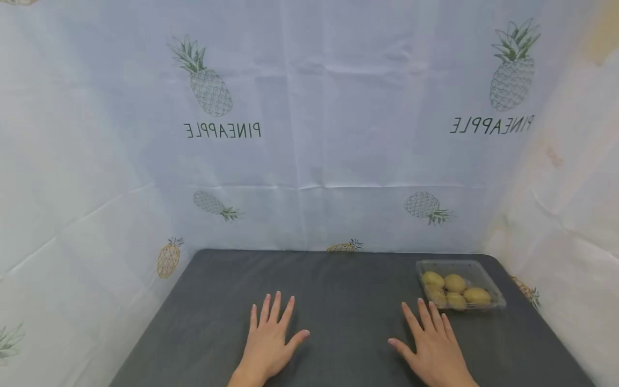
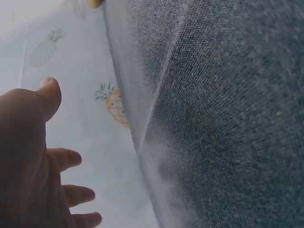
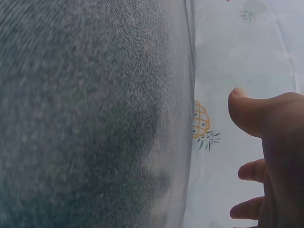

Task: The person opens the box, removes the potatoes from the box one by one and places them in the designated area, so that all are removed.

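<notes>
Fingers spread and palm down, my left hand is over the dark grey tabletop, left of the middle. My right hand is held the same way on the right side, its thumb pointing inward. Neither hand holds anything. Just beyond the right fingertips stands a clear plastic box with several yellowish, potato-like round items in it. In the left wrist view the left thumb and fingers show apart from the cloth surface; the right wrist view shows the right thumb likewise.
A pale curtain printed with pineapples hangs behind the table and along both sides. The table's far edge meets the curtain. A crease runs across the grey cloth in the left wrist view.
</notes>
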`<state>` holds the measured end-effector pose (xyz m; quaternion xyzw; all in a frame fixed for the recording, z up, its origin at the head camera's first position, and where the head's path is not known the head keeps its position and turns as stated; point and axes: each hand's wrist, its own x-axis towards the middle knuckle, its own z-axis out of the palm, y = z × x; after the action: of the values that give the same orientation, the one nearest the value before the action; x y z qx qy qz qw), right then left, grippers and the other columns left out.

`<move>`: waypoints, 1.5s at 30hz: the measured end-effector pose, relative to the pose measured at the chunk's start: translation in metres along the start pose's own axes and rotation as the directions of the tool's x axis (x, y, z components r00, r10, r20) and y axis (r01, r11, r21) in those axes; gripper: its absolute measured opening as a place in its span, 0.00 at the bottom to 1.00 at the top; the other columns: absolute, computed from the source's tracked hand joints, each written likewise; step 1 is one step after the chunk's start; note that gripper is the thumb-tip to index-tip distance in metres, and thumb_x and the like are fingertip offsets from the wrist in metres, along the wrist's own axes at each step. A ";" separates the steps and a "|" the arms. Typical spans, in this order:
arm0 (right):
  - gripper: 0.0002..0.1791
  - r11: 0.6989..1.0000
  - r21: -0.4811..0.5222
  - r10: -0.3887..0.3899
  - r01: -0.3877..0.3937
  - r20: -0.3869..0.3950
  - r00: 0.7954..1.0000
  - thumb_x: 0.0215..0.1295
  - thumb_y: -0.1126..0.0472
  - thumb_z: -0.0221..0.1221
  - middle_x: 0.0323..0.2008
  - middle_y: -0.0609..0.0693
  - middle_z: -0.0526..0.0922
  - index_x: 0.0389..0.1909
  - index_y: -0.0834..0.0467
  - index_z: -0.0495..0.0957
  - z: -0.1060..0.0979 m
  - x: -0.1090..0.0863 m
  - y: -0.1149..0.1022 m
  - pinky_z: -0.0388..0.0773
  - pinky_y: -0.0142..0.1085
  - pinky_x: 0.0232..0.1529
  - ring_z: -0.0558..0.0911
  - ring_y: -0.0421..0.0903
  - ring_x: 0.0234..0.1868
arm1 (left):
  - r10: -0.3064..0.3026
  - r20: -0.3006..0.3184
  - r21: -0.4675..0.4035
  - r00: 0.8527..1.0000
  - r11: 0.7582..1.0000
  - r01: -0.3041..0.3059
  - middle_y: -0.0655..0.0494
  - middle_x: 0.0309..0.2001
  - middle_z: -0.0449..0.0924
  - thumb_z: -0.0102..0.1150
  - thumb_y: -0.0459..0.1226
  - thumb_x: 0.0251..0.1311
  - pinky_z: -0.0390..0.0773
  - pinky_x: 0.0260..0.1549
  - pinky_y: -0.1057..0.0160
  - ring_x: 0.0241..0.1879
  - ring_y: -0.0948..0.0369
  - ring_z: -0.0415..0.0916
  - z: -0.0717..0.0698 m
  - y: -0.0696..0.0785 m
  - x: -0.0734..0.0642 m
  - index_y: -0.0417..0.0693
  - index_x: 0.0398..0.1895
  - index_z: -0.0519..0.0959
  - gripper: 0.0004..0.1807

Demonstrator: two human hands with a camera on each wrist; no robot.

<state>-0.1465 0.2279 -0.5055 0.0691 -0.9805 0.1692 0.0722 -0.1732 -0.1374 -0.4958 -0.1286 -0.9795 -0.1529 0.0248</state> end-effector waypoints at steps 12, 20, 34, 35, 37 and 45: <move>0.47 0.997 -0.077 0.003 -0.001 0.026 1.000 0.67 0.28 0.54 0.68 0.76 0.66 0.71 0.62 0.71 -0.007 -0.002 0.010 0.58 0.70 0.65 0.63 0.77 0.68 | 0.063 -0.099 -0.049 0.993 0.996 -0.069 0.37 0.75 0.60 0.48 0.61 0.73 0.55 0.69 0.32 0.74 0.39 0.56 0.010 0.013 0.009 0.46 0.76 0.67 0.38; 0.43 0.998 -0.061 0.032 -0.030 0.033 0.999 0.69 0.33 0.57 0.63 0.75 0.71 0.67 0.65 0.73 -0.019 -0.006 0.025 0.70 0.68 0.56 0.71 0.76 0.61 | 0.121 -0.132 -0.117 0.984 0.984 -0.137 0.39 0.69 0.69 0.49 0.56 0.75 0.68 0.63 0.38 0.68 0.42 0.68 0.018 0.033 0.019 0.42 0.70 0.72 0.33; 0.34 0.993 -0.047 0.104 -0.108 -0.072 0.992 0.72 0.42 0.60 0.55 0.72 0.78 0.60 0.70 0.76 -0.049 -0.003 0.043 0.72 0.68 0.49 0.75 0.74 0.54 | 0.162 -0.182 -0.248 0.970 0.947 -0.205 0.50 0.63 0.76 0.46 0.54 0.77 0.77 0.55 0.43 0.62 0.49 0.75 0.025 0.078 0.046 0.45 0.66 0.76 0.28; 0.35 0.993 -0.045 0.106 -0.110 -0.077 0.991 0.72 0.42 0.59 0.55 0.73 0.77 0.60 0.71 0.76 -0.050 -0.003 0.044 0.72 0.68 0.49 0.75 0.74 0.54 | 0.167 -0.189 -0.258 0.968 0.942 -0.213 0.51 0.63 0.76 0.46 0.54 0.78 0.77 0.55 0.43 0.62 0.49 0.75 0.026 0.082 0.048 0.46 0.66 0.76 0.27; 0.34 0.992 -0.044 0.110 -0.115 -0.093 0.990 0.72 0.43 0.59 0.55 0.73 0.77 0.59 0.72 0.76 -0.052 -0.002 0.046 0.72 0.68 0.49 0.75 0.74 0.53 | 0.176 -0.203 -0.274 0.963 0.934 -0.229 0.51 0.62 0.77 0.46 0.53 0.78 0.78 0.54 0.45 0.61 0.50 0.76 0.027 0.090 0.052 0.47 0.65 0.76 0.26; 0.32 0.991 -0.032 0.118 -0.126 -0.196 0.973 0.71 0.47 0.62 0.52 0.74 0.78 0.58 0.73 0.76 -0.061 0.001 0.064 0.74 0.67 0.42 0.77 0.74 0.49 | 0.219 -0.235 -0.337 0.947 0.896 -0.290 0.56 0.58 0.79 0.45 0.52 0.79 0.79 0.53 0.53 0.58 0.56 0.77 0.038 0.119 0.075 0.49 0.62 0.78 0.22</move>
<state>-0.1504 0.3080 -0.4688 -0.0096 -0.9746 0.1577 0.1584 -0.2147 0.0017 -0.4902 -0.2431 -0.9013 -0.3400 0.1139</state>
